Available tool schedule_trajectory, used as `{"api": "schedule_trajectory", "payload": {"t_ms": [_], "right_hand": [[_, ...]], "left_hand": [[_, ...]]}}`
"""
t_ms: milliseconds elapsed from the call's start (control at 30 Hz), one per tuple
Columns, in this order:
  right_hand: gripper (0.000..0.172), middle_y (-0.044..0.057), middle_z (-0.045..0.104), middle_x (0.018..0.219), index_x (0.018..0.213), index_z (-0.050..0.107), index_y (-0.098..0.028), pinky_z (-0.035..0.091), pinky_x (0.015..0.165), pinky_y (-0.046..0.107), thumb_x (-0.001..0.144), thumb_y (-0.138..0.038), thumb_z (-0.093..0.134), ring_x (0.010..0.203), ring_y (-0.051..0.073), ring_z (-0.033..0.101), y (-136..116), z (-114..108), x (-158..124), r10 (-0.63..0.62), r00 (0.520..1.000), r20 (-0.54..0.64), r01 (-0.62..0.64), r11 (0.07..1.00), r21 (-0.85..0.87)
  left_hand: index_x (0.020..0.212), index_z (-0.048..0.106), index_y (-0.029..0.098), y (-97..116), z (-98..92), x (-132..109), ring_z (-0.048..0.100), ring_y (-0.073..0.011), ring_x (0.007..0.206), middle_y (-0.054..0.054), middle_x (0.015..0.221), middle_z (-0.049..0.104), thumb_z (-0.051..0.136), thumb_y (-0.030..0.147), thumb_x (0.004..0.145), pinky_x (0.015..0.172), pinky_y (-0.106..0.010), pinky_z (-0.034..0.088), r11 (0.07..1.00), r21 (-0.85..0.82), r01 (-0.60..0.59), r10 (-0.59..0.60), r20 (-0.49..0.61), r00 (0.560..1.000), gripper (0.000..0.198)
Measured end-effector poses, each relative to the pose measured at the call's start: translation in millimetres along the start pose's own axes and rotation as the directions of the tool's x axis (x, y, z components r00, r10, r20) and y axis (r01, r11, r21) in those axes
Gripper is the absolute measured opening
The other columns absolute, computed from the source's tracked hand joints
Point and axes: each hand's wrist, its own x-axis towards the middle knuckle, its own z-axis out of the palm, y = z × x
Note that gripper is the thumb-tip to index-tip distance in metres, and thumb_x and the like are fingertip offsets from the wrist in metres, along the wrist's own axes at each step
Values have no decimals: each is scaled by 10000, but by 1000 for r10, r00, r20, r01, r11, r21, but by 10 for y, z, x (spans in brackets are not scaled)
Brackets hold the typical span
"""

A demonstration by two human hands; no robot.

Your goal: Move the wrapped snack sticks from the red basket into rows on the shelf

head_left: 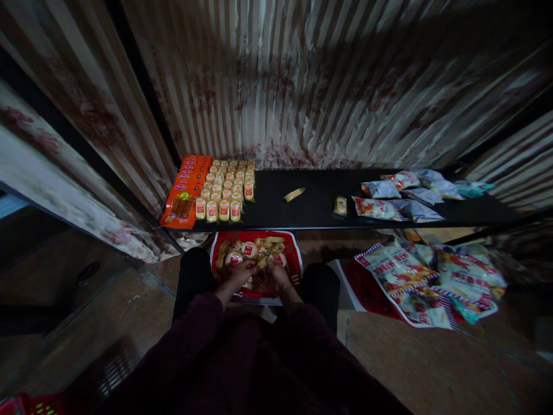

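Observation:
A red basket (pixel 298 266) between my knees holds small wrapped snacks, some with round white-and-red labels. My left hand (pixel 242 273) reaches into it from the left, fingers bent together among the packets. From the right, my right hand (pixel 277 274) comes close to it, its fingers also bent in. A yellowish wrapped snack (pixel 261 263) lies between the two hands at the fingertips; which hand grips it is too small and dark to tell. Rows of labelled yellow packets (pixel 223 210) stand on the black shelf (pixel 276 218) above the basket.
An orange bag (pixel 186 183) lies at the shelf's left end. One thin packet (pixel 294 194) and one short packet (pixel 340 206) lie farther right, then several white bags (pixel 380 208). Larger snack bags (pixel 401 271) fill a container on the floor at right. A striped curtain (pixel 276 86) hangs behind.

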Motion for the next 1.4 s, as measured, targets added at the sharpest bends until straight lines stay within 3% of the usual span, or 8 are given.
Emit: {"api": "schedule_trajectory", "payload": {"t_ms": [267,400,567,700,933,1200,1400], "right_hand": [[142,-12,641,666,848,580,-220,505,604,290,742,-308,614,612,155,609,97,-141,30,131,978,161,-158,973,169],[126,-9,648,663,832,590,-218,517,631,300,729,-287,608,636,161,620,121,-145,63,119,979,168,-145,977,156],[160,12,668,696,811,593,-219,525,639,325,693,-316,640,691,189,641,122,-122,61,131,985,114,-147,979,144],[200,2,665,686,829,593,-220,521,617,313,664,-310,662,647,180,636,112,-110,62,149,983,112,-166,972,165],[126,9,663,653,756,578,-219,520,613,313,675,-295,637,676,193,647,18,-13,38,190,976,102,-203,969,142],[183,4,666,700,765,559,-213,540,626,302,634,-242,683,697,184,655,16,-49,-37,133,990,42,-137,981,136],[196,28,691,804,812,566,-217,550,666,336,656,-260,675,815,210,672,-10,-55,-113,165,977,138,-184,974,134]], "left_hand": [[889,665,156,118,-26,-78,609,-127,807,-52,904,687,565,46,719,759,-235,476,998,54,26,-22,-83,996,227],[900,655,152,127,-25,-91,608,-128,806,-56,895,679,596,74,712,753,-234,478,998,55,37,-31,-115,993,213],[963,656,155,128,-29,-94,614,-132,838,-63,953,681,599,11,659,786,-237,479,999,30,43,-40,-110,993,342],[902,678,163,123,-33,-92,623,-144,873,-54,927,697,607,22,662,814,-248,481,1000,6,26,-25,-66,998,287],[902,674,152,92,-16,-66,629,-139,846,-54,910,703,603,45,687,809,-257,488,999,9,34,-33,-64,997,251],[924,660,162,-12,13,10,635,-144,893,-40,948,701,615,-17,621,802,-252,497,993,-90,82,-97,-180,979,355],[871,658,142,-53,-13,73,646,-149,878,-60,919,703,563,-16,652,817,-273,503,992,-117,38,-66,-243,968,286]]}}
